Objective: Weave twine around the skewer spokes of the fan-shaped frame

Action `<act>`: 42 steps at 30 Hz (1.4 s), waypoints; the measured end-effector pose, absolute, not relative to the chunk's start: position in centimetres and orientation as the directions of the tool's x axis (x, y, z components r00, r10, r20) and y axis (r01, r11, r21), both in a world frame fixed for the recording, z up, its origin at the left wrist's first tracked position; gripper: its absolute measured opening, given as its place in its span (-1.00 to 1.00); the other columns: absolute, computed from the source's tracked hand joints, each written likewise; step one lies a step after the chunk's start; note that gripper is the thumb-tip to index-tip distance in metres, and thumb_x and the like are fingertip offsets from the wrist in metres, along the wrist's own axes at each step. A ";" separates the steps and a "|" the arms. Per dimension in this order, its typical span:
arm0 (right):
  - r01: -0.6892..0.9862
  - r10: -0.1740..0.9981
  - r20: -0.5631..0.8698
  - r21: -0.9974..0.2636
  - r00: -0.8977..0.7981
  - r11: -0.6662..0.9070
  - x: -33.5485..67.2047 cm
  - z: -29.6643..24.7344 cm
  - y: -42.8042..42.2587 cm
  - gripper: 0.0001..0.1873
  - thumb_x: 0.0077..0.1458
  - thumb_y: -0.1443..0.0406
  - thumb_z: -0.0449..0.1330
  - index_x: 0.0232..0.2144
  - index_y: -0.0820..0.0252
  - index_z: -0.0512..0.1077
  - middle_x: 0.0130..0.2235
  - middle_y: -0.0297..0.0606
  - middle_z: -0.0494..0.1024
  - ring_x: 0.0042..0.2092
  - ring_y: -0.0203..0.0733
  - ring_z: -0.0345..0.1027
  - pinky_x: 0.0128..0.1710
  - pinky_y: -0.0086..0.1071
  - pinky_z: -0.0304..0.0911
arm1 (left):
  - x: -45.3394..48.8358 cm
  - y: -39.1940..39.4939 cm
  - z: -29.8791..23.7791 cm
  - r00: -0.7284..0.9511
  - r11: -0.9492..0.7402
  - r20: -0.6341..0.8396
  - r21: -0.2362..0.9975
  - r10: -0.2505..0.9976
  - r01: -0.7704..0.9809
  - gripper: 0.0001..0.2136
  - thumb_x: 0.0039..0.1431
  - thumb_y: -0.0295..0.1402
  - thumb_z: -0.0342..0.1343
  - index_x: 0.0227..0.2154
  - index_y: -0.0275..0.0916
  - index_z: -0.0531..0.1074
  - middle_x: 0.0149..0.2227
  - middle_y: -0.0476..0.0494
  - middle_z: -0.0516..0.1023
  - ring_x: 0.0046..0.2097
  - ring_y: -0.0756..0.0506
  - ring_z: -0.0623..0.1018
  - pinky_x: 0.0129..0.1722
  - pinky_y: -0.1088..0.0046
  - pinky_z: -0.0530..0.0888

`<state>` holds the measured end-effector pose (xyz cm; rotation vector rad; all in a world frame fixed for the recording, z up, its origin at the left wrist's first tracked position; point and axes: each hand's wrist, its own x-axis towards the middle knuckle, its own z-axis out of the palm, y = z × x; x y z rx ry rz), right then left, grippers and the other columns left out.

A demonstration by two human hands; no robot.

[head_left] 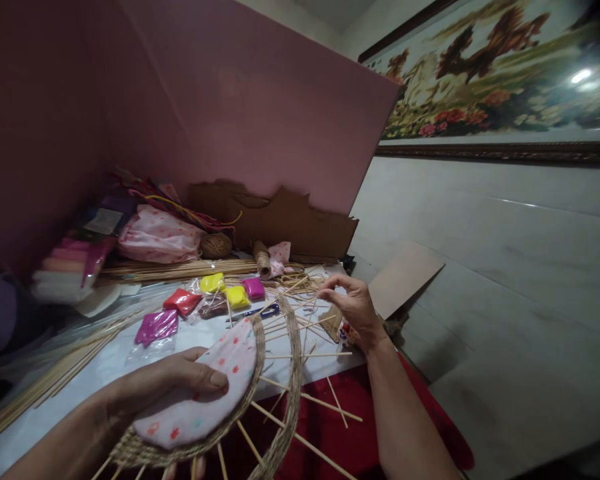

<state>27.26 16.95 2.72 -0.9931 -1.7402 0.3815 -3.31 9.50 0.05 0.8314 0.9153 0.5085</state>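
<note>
My left hand (180,383) grips a round woven piece (205,400) with a pink dotted fabric centre, thumb pressed on the fabric, fingers beneath it. A braided straw rim (293,380) arcs round it, joined by thin wooden spokes (305,397). My right hand (353,307) hovers at the table's right edge with thumb and fingers pinched together near the tips of several thin sticks; what it pinches is too small to make out.
Small bags of coloured clay (207,297) in red, yellow, magenta lie on the white table (105,363). Blue-handled scissors (265,311), stick bundles (175,270), a twine ball (216,245), pink cloth bag (157,233), cardboard (280,217) stand behind. Red cloth (340,427) lies below.
</note>
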 end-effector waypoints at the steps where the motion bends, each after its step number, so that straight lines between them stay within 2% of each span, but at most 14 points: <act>1: 0.432 0.771 0.628 -0.671 -0.100 0.603 27.3 2.7 16.9 -0.81 -0.06 0.23 0.29 -0.60 0.17 0.44 -0.54 -0.37 0.42 -0.42 -0.26 0.24 -0.31 -0.36 0.12 | -3.3 9.5 0.1 0.535 0.600 -0.489 0.799 0.689 -0.042 -0.84 -0.23 -0.35 0.30 -0.56 -0.31 0.48 -0.66 -0.05 0.43 -0.67 0.08 0.32 -0.68 0.61 0.24; 6: 0.440 0.773 0.626 -0.669 -0.103 0.599 27.4 2.7 17.2 -0.78 -0.10 0.22 0.31 -0.65 0.18 0.41 -0.57 -0.38 0.38 -0.43 -0.28 0.18 -0.31 -0.36 0.08 | -2.8 9.3 0.4 0.527 0.610 -0.503 0.791 0.685 -0.038 -0.81 -0.26 -0.34 0.31 -0.54 -0.32 0.49 -0.64 -0.06 0.45 -0.66 0.07 0.34 -0.67 0.61 0.23; 11: 0.263 0.850 0.487 -0.809 -0.201 0.526 28.3 2.7 17.5 -0.81 -0.04 0.20 0.27 -0.54 0.19 0.40 -0.51 -0.39 0.35 -0.41 -0.30 0.17 -0.36 -0.41 0.06 | -2.5 9.1 0.3 0.493 0.615 -0.526 0.788 0.693 -0.023 -0.79 -0.31 -0.32 0.31 -0.54 -0.30 0.49 -0.66 -0.02 0.42 -0.65 0.03 0.36 -0.65 0.55 0.29; 16: 0.124 0.874 0.364 -0.899 -0.322 0.421 28.7 2.7 17.5 -0.73 0.01 0.15 0.22 -0.57 0.21 0.36 -0.53 -0.40 0.26 -0.44 -0.33 0.08 -0.39 -0.43 0.01 | -2.3 9.0 0.0 0.536 0.583 -0.486 0.813 0.690 -0.013 -0.84 -0.30 -0.35 0.29 -0.63 -0.31 0.46 -0.68 0.00 0.37 -0.64 0.08 0.30 -0.63 0.60 0.26; 21: 0.098 0.896 0.321 -0.926 -0.307 0.365 28.1 2.0 17.8 -0.70 -0.02 0.10 0.24 -0.56 0.22 0.40 -0.51 -0.37 0.31 -0.42 -0.31 0.11 -0.36 -0.42 0.05 | -2.2 8.9 -0.2 0.576 0.585 -0.473 0.811 0.666 -0.011 -0.80 -0.34 -0.32 0.29 -0.62 -0.31 0.45 -0.68 0.02 0.33 -0.64 0.08 0.27 -0.66 0.59 0.21; 28: 0.072 0.903 0.295 -0.940 -0.312 0.332 25.1 0.5 18.2 -0.64 -0.14 0.03 0.29 -0.61 0.21 0.39 -0.56 -0.37 0.33 -0.50 -0.32 0.13 -0.45 -0.41 0.05 | -2.1 8.7 -0.4 0.586 0.608 -0.479 0.793 0.654 -0.031 -0.76 -0.39 -0.32 0.32 -0.58 -0.33 0.48 -0.67 0.00 0.35 -0.62 0.06 0.32 -0.63 0.58 0.23; 36: 0.050 0.915 0.309 -0.942 -0.259 0.332 23.7 0.2 17.9 -0.58 -0.17 -0.05 0.26 -0.61 0.17 0.33 -0.65 -0.43 0.20 -0.58 -0.36 -0.02 -0.57 -0.45 -0.07 | -1.8 8.3 -0.2 0.624 0.627 -0.461 0.777 0.631 -0.060 -0.77 -0.36 -0.34 0.34 -0.57 -0.31 0.45 -0.67 0.02 0.37 -0.64 0.08 0.35 -0.65 0.61 0.26; 38: 0.045 0.915 0.325 -0.938 -0.240 0.345 23.7 0.0 18.1 -0.59 -0.16 -0.05 0.26 -0.60 0.16 0.34 -0.64 -0.43 0.20 -0.58 -0.36 -0.02 -0.57 -0.44 -0.07 | -1.6 8.2 -0.4 0.635 0.624 -0.450 0.779 0.627 -0.064 -0.74 -0.36 -0.34 0.35 -0.53 -0.31 0.46 -0.67 0.02 0.38 -0.64 0.08 0.36 -0.66 0.62 0.25; 42: 0.062 0.916 0.358 -0.925 -0.179 0.374 23.5 -0.1 18.2 -0.64 -0.11 0.01 0.25 -0.58 0.18 0.36 -0.60 -0.41 0.26 -0.54 -0.34 0.05 -0.52 -0.43 -0.02 | -1.4 7.9 -0.5 0.687 0.621 -0.409 0.780 0.601 -0.079 -0.60 -0.26 -0.38 0.33 -0.25 -0.26 0.45 -0.52 -0.08 0.51 -0.57 0.04 0.45 -0.62 0.64 0.28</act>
